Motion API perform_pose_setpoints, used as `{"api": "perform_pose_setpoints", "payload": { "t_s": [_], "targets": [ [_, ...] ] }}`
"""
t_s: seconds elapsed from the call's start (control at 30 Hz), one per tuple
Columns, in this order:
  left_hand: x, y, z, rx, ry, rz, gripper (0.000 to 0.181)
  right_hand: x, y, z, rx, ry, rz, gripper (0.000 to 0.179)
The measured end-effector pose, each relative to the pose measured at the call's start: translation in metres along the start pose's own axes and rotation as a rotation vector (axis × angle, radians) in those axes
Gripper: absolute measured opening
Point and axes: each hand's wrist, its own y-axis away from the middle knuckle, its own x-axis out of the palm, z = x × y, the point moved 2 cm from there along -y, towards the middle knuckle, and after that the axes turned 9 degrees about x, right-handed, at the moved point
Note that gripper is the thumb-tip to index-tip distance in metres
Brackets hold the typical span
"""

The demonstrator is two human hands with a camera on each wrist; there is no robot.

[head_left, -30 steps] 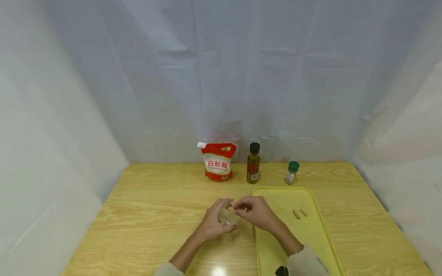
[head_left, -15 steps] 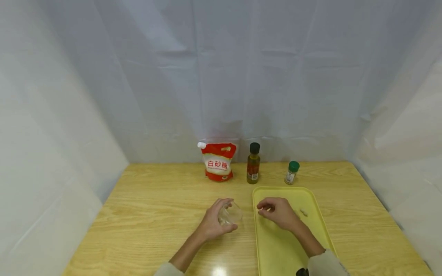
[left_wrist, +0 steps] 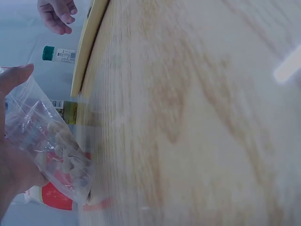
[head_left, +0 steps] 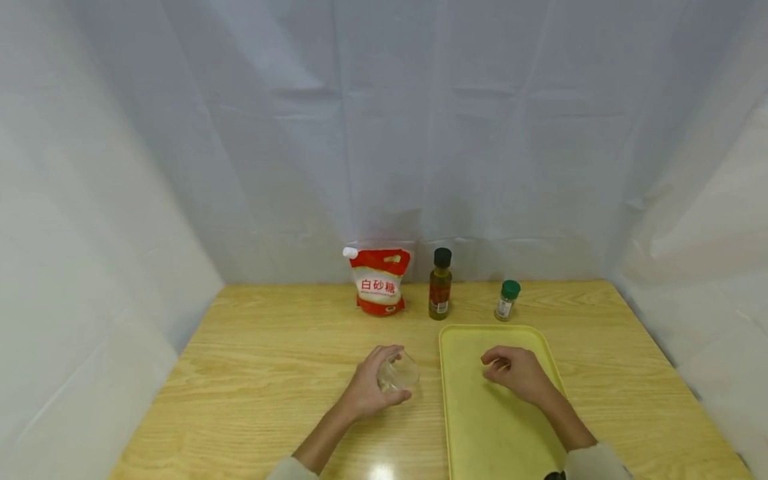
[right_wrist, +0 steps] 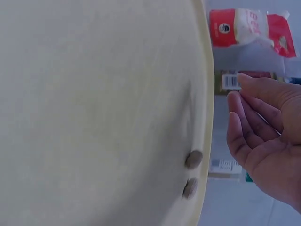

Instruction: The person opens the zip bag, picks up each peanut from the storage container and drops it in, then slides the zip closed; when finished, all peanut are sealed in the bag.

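My left hand point(head_left: 367, 387) grips a clear plastic bag point(head_left: 403, 375) above the table, left of the yellow tray point(head_left: 480, 433). Through the film in the left wrist view, several peanuts in their shells point(left_wrist: 66, 157) show in its lower part. Over the tray's far half hovers my right hand point(head_left: 521, 375), fingers loosely bent and nothing held. Two unshelled peanuts, one point(right_wrist: 194, 159) beside the other point(right_wrist: 190, 188), lie on the tray near its far edge in the right wrist view. In the head view that hand hides them.
Along the back of the wooden table point(head_left: 264, 347) stand a red and white sugar pouch point(head_left: 379, 283), a dark-capped bottle point(head_left: 441, 287) and a small green-lidded jar point(head_left: 507, 300). Pale sheeting point(head_left: 384, 133) encloses the table at the back and sides.
My right hand has moved right from the bag's mouth to over the tray, and now covers the peanuts there. The left hand stays nearly still with the bag.
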Motion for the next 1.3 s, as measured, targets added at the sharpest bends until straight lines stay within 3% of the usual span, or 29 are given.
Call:
{"api": "perform_pose_setpoints", "payload": {
  "t_s": [0.33, 0.7, 1.3],
  "targets": [
    [-0.003, 0.001, 0.000, -0.006, 0.002, 0.008, 0.076, -0.020, 0.006, -0.012, 0.064, 0.042, -0.051, 0.021],
    [-0.003, 0.001, 0.000, -0.001, 0.011, 0.002, 0.077, -0.027, 0.011, -0.023, 0.115, 0.097, -0.102, 0.017],
    [-0.001, 0.000, 0.003, 0.001, 0.000, 0.001, 0.077, -0.020, 0.010, -0.032, 0.026, 0.227, -0.167, 0.005]
  ]
}}
